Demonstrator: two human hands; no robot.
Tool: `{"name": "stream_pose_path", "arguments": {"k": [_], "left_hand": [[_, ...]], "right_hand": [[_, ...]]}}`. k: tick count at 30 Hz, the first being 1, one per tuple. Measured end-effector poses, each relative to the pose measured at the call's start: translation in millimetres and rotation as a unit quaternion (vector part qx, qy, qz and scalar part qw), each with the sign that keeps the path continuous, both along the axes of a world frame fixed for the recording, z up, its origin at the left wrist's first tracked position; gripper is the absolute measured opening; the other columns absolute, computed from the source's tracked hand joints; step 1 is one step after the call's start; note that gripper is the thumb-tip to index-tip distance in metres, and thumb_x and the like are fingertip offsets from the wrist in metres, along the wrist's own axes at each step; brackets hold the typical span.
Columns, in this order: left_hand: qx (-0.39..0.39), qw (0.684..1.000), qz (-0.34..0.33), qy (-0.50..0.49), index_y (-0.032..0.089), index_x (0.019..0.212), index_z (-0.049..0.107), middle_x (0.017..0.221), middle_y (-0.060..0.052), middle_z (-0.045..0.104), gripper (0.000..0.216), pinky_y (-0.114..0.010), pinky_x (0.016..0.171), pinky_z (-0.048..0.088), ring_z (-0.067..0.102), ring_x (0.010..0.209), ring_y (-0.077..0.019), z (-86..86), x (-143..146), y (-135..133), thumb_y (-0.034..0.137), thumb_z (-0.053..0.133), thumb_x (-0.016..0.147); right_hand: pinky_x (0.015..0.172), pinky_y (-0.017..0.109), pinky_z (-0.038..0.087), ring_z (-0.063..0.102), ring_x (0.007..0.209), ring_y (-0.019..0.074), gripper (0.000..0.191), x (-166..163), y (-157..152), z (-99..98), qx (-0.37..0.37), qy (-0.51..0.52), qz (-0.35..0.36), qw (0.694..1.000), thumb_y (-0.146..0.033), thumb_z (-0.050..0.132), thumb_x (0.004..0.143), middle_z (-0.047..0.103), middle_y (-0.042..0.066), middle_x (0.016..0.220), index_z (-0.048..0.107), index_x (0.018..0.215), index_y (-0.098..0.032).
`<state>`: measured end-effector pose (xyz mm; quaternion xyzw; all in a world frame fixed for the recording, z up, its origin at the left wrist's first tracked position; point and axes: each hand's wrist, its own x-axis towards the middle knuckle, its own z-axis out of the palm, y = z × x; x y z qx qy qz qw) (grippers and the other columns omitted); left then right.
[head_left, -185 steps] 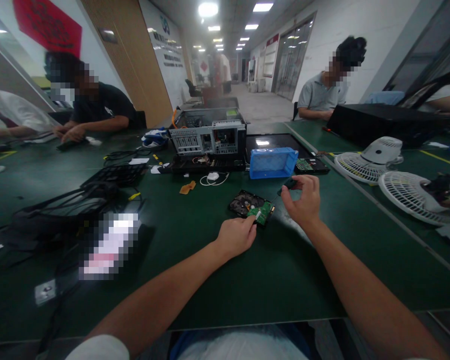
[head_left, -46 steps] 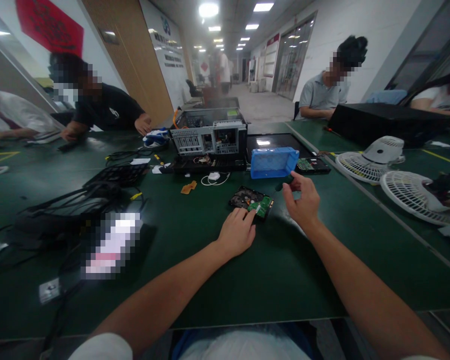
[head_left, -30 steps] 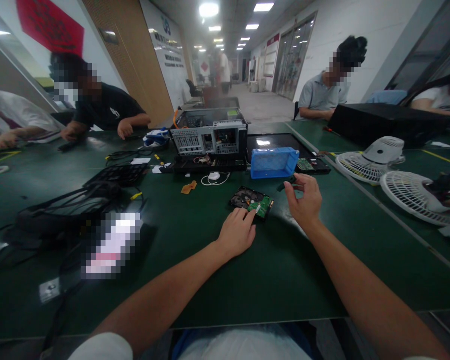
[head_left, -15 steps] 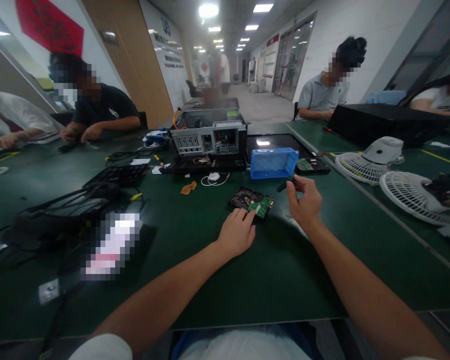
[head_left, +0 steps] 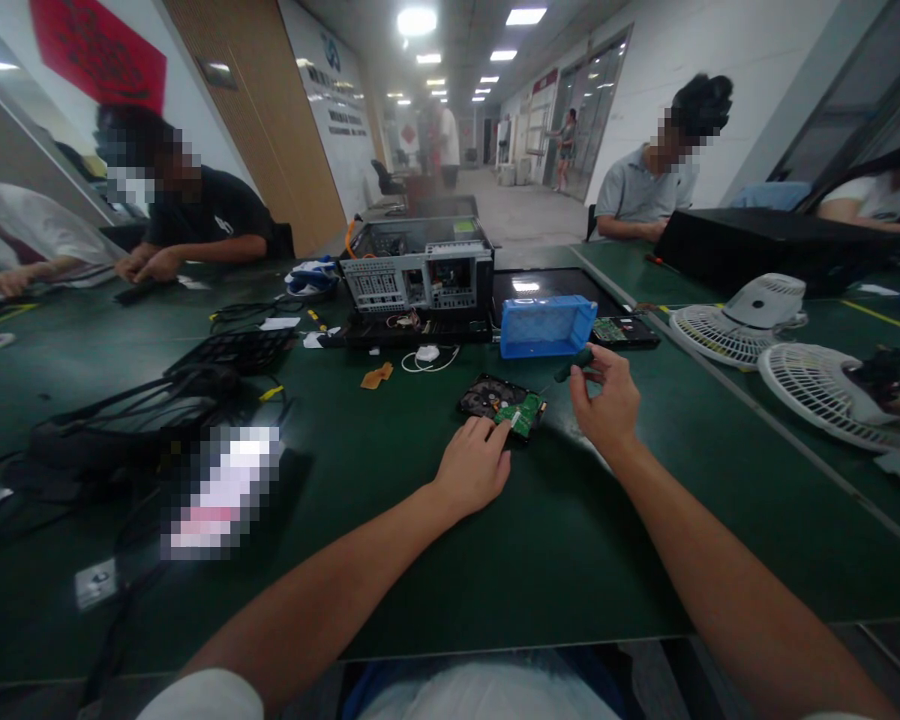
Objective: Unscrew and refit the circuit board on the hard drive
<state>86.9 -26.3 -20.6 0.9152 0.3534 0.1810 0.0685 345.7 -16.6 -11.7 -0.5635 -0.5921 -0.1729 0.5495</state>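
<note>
A hard drive lies flat on the green table, its green circuit board facing up. My left hand is closed on the drive's near edge, fingertips pressed over the board. Between the thumb and fingers of my right hand is a screwdriver with a dark green handle. Its thin shaft slopes down to the left toward the board's right part. Whether the tip touches a screw is too small to tell.
Beyond the drive stand a blue plastic bin and an opened computer case. Another circuit-board part lies right of the bin. White fan parts are at the right; a black bag and a phone at the left.
The screwdriver's handle has risen slightly and tilts more steeply, with my right fingers shifted a little. My left hand and the hard drive stay put. A person has appeared in the far corridor.
</note>
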Motion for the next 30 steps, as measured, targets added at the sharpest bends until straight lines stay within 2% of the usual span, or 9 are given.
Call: {"name": "stream_pose_path", "arguments": {"k": [3, 10, 14, 19, 24, 27, 30], "left_hand": [[0.009, 1.0, -0.001, 0.001, 0.016, 0.145, 0.051, 0.123, -0.014, 0.06, 0.048, -0.045, 0.099, 0.051, 0.054, 0.117, -0.0298, -1.7, 0.8, 0.4, 0.03, 0.052, 0.099], [0.004, 1.0, 0.0, -0.006, 0.019, 0.146, 0.049, 0.126, -0.012, 0.06, 0.049, -0.044, 0.097, 0.052, 0.055, 0.117, -0.0286, -2.8, 0.1, 1.2, 0.03, 0.053, 0.098], [0.002, 1.0, -0.003, -0.008, 0.018, 0.146, 0.049, 0.127, -0.012, 0.059, 0.049, -0.044, 0.097, 0.052, 0.054, 0.117, -0.0282, -1.9, -0.5, 1.1, 0.03, 0.052, 0.098], [-0.006, 1.0, -0.004, -0.003, 0.018, 0.146, 0.048, 0.127, -0.012, 0.06, 0.049, -0.044, 0.096, 0.052, 0.054, 0.117, -0.0287, -0.7, -0.3, 0.5, 0.031, 0.051, 0.099], [-0.007, 1.0, -0.003, -0.006, 0.019, 0.146, 0.049, 0.128, -0.012, 0.059, 0.048, -0.044, 0.097, 0.052, 0.055, 0.117, -0.0282, -0.5, -0.2, 0.1, 0.03, 0.051, 0.099], [-0.005, 1.0, -0.001, -0.004, 0.018, 0.146, 0.048, 0.127, -0.012, 0.06, 0.049, -0.044, 0.098, 0.052, 0.054, 0.118, -0.0284, -1.2, -0.3, 0.3, 0.03, 0.052, 0.098], [-0.001, 1.0, 0.001, 0.0, 0.018, 0.146, 0.049, 0.127, -0.013, 0.06, 0.049, -0.045, 0.099, 0.051, 0.054, 0.119, -0.0292, -0.8, -0.3, 0.2, 0.03, 0.052, 0.098]], "right_hand": [[0.076, 0.041, 0.066, 0.072, 0.091, 0.0232, 0.043, -0.2, 1.0, -1.1, 0.012, 0.014, 0.014, 1.0, -0.04, 0.067, 0.096, 0.064, 0.014, 0.132, 0.05, 0.132, -0.022], [0.072, 0.04, 0.065, 0.068, 0.092, 0.0236, 0.035, 1.1, -1.2, 4.2, 0.013, -0.019, -0.028, 0.999, -0.044, 0.068, 0.096, 0.062, 0.013, 0.122, 0.057, 0.121, -0.022], [0.07, 0.039, 0.065, 0.065, 0.097, 0.025, 0.039, 2.4, -1.9, 5.6, 0.014, -0.034, -0.013, 0.999, -0.04, 0.069, 0.094, 0.059, 0.014, 0.122, 0.056, 0.125, -0.02], [0.077, 0.042, 0.065, 0.067, 0.1, 0.0257, 0.042, 2.1, -2.5, 3.8, 0.005, -0.015, 0.014, 1.0, -0.034, 0.066, 0.093, 0.059, 0.014, 0.129, 0.052, 0.13, -0.021], [0.078, 0.044, 0.063, 0.068, 0.076, 0.0214, 0.042, 2.5, -2.5, 2.9, -0.02, 0.008, -0.009, 1.0, -0.043, 0.069, 0.094, 0.066, 0.008, 0.105, 0.054, 0.127, -0.022], [0.078, 0.044, 0.062, 0.066, 0.075, 0.0212, 0.041, 2.8, -3.8, 5.3, -0.015, -0.008, -0.01, 1.0, -0.048, 0.068, 0.095, 0.064, 0.005, 0.097, 0.056, 0.125, -0.022], [0.079, 0.044, 0.061, 0.065, 0.078, 0.0211, 0.037, 1.4, -6.1, 9.1, -0.013, -0.027, -0.005, 1.0, -0.044, 0.064, 0.098, 0.063, 0.006, 0.1, 0.057, 0.128, -0.023]]}}
